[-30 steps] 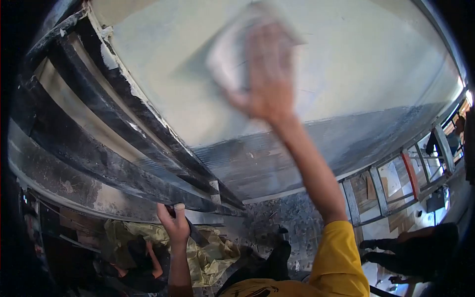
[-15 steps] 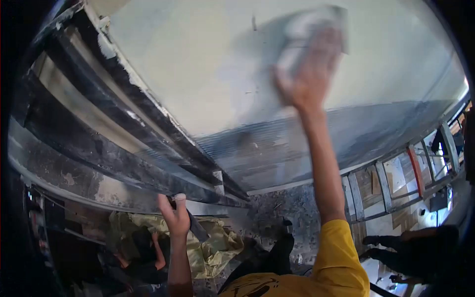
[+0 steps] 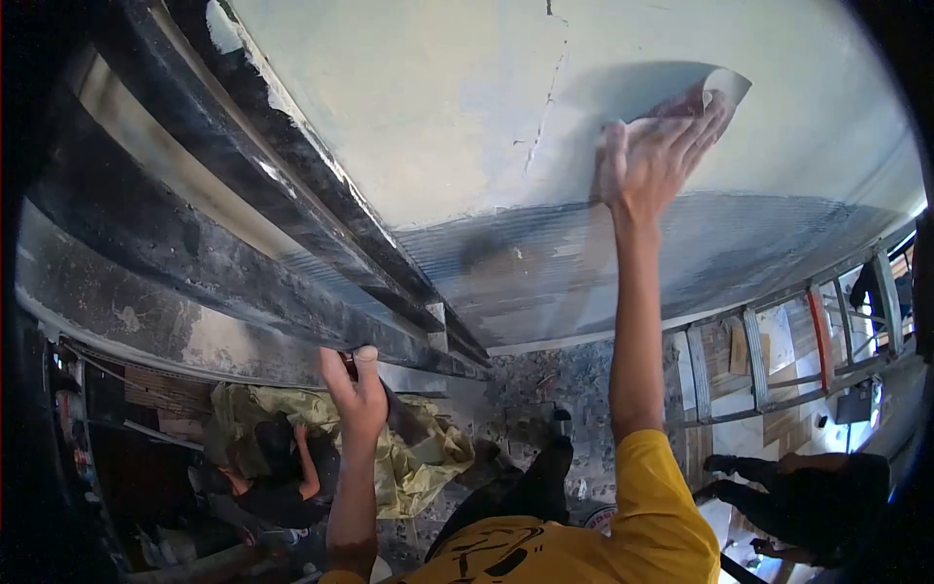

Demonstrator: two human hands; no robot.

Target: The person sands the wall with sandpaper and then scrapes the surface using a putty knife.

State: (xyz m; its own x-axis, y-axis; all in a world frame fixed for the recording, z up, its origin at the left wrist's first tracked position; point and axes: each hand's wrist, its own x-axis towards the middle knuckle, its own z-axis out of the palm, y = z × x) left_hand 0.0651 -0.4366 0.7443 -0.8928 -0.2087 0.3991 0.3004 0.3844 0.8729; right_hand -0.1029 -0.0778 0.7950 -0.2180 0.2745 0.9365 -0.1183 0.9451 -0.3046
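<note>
My right hand (image 3: 650, 175) lies with fingers stretched over a sheet of sandpaper (image 3: 728, 86), pressing it against the pale wall (image 3: 448, 117). One corner of the sheet curls away from the surface. Dark cracks or marks run down the wall left of that hand. Lower down, my left hand (image 3: 358, 394) is closed around a dark bar (image 3: 409, 423) that slants down to the right; what the bar belongs to is not clear. Just above that hand runs a dark, worn metal beam (image 3: 243, 292).
At right, a ladder (image 3: 754, 360) with one red rung lies along the wall's lower edge. Crumpled yellowish sheeting (image 3: 428, 467) covers part of the debris-strewn floor (image 3: 545, 389). One person (image 3: 292, 477) is low at left; another (image 3: 808, 496) is at lower right.
My right hand has moved down and right across the wall with the sandpaper, uncovering more of the crack. My left hand keeps its grip, and the view has shifted slightly.
</note>
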